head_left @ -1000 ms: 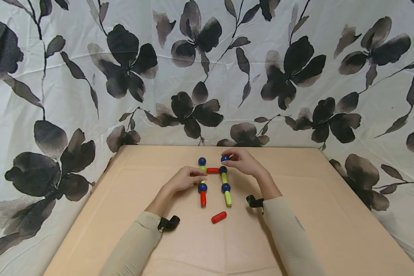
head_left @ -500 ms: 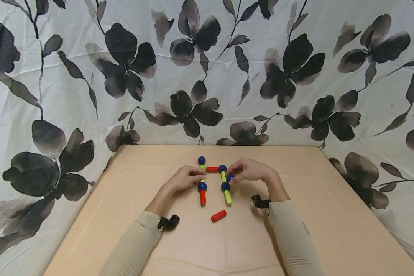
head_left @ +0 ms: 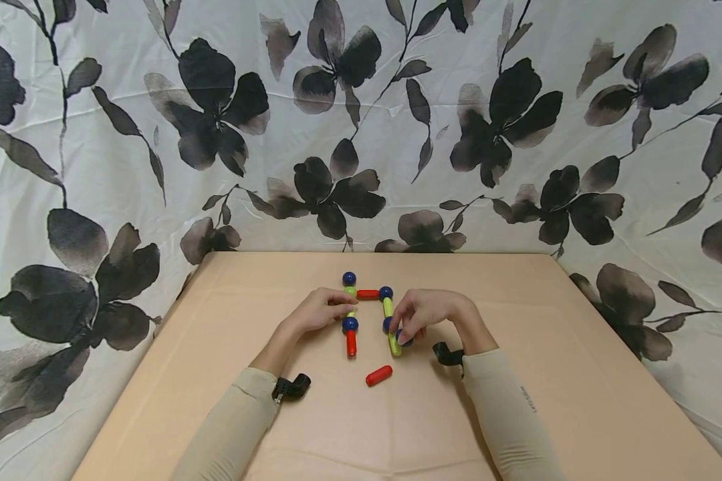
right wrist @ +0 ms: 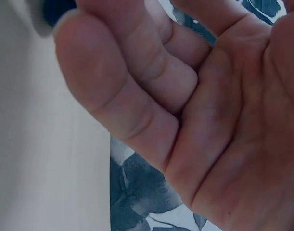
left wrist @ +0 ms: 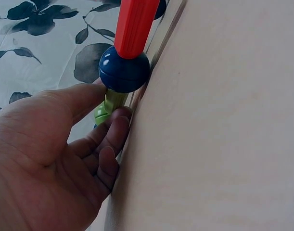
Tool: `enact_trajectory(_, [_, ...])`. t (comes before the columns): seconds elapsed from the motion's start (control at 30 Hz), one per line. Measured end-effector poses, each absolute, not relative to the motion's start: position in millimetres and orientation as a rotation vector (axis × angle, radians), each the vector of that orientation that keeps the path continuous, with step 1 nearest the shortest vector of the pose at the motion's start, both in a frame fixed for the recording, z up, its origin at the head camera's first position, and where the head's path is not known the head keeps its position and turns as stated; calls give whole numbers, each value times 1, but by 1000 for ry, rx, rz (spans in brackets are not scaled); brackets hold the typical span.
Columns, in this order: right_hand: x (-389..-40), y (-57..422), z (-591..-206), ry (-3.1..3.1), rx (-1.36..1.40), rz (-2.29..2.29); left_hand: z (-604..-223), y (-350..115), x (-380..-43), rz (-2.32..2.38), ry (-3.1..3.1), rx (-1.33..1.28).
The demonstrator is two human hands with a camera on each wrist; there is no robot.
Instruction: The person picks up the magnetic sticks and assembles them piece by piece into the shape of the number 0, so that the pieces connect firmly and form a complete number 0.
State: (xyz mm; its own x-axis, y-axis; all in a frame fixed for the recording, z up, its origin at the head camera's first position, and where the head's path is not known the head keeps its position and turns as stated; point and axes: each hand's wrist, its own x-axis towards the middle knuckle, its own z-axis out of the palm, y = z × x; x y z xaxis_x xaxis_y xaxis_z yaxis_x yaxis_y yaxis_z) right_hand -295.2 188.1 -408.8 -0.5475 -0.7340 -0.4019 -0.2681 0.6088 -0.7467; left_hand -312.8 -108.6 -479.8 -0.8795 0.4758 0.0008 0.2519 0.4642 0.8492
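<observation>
Red and green rods joined by blue balls form a chain on the board. My left hand [head_left: 321,309] pinches a green rod [left wrist: 115,99] of the left column. In the left wrist view a blue ball [left wrist: 124,70] and a red rod [left wrist: 134,29] adjoin it. My right hand [head_left: 430,312] holds a loose blue ball [head_left: 405,338] beside the lower green rod [head_left: 394,345] of the right column. Its fingers partly cover the column's lower joint ball [head_left: 387,325]. In the right wrist view, curled fingers hide most of what the hand holds.
A loose red rod [head_left: 379,375] lies nearer me, below the two columns. A red rod [head_left: 368,294] bridges the columns near the top, meeting a blue ball [head_left: 386,292]. The tan board [head_left: 487,414] ends at a floral cloth [head_left: 421,167].
My right hand has carried the blue ball from the top of the right column down toward its lower end. The left hand has kept its place.
</observation>
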Motion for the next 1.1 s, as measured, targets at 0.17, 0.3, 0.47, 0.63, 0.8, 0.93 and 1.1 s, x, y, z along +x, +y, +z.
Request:
enact_trajectory(0.17, [-289, 177, -413, 2023, -739, -780, -480, -109, -314, 1376, 2480, 634])
enact_trajectory(0.3, [-282, 169, -416, 1997, -709, -726, -480, -110, -315, 1363, 2490, 648])
enact_trajectory(0.47, [-279, 164, -420, 2009, -689, -670, -480, -110, -315, 1357, 2494, 648])
enact_trajectory(0.63, [-278, 164, -421, 2010, -669, -668, -481, -111, -315, 1352, 2491, 632])
enact_trajectory(0.8, [-279, 164, -420, 2022, -696, -655, -482, -110, -316, 1357, 2490, 630])
enact_trajectory(0.93, [-280, 164, -421, 2052, -728, -639, -482, -110, -316, 1355, 2500, 632])
enact_trajectory(1.1, [-278, 162, -421, 2109, -687, -606, -481, -110, -314, 1349, 2504, 629])
